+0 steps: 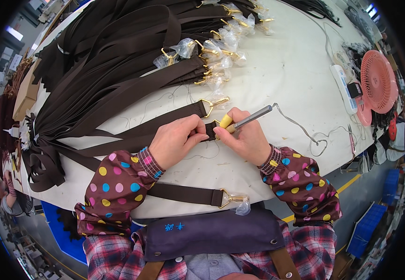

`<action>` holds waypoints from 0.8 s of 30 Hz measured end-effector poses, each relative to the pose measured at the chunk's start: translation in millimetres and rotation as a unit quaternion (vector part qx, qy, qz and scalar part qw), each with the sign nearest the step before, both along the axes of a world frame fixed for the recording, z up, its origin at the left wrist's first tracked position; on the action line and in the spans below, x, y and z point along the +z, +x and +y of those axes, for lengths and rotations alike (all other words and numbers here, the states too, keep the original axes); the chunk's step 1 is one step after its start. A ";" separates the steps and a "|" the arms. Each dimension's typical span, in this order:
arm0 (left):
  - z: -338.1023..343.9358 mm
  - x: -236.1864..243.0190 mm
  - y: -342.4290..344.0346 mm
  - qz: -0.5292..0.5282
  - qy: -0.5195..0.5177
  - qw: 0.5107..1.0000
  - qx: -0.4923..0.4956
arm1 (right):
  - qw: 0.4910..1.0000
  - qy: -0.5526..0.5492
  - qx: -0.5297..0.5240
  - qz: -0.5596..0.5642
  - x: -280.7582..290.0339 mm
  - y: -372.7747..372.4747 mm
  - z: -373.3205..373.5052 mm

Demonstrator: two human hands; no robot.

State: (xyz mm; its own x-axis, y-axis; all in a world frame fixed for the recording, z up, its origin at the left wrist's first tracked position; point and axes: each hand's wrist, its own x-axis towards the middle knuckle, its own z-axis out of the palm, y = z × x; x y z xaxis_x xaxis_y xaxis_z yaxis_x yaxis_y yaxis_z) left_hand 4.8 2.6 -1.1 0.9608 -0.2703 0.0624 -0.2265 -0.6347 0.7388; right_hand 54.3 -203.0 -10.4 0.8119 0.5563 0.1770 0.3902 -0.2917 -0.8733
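My left hand (175, 141) is closed, thumb and fingers pinching a dark brown webbing strap (132, 144) near its end, beside a gold metal ring. In my right hand (248, 143) is a silver pen-shaped tool (255, 116) with a cord at its upper end; its tip is hidden by my fingers. That hand's fingertips are at the strap's end, and a yellow cover (226, 121) sits on one finger. Just beyond lies another strap (165, 118) with a gold clasp (214, 103) in clear plastic. Nearer my body, a third strap (184, 193) ends in a plastic-wrapped clasp (232, 199).
A large pile of brown straps (104, 60) with wrapped gold clasps covers the far left of the pale table (286, 70). At the right are a pink fan (377, 81), a white power strip (344, 88) and the tool's cord (296, 126). Loose threads lie about.
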 end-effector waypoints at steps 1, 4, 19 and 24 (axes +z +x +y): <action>0.0 -0.4 0.1 -0.007 0.000 1.000 -0.001 | 1.000 -0.003 -0.001 -0.002 0.3 -0.1 0.1; 0.0 -0.1 0.4 -0.007 -0.004 1.000 -0.002 | 1.000 -0.006 -0.002 -0.001 -0.1 0.0 0.1; 6.5 15.0 9.4 0.055 0.070 0.991 -0.101 | 0.997 0.045 0.005 0.059 4.6 -1.6 0.6; 11.9 12.0 18.0 0.087 0.047 0.987 -0.127 | 0.998 0.032 0.006 0.044 2.1 -1.4 -0.3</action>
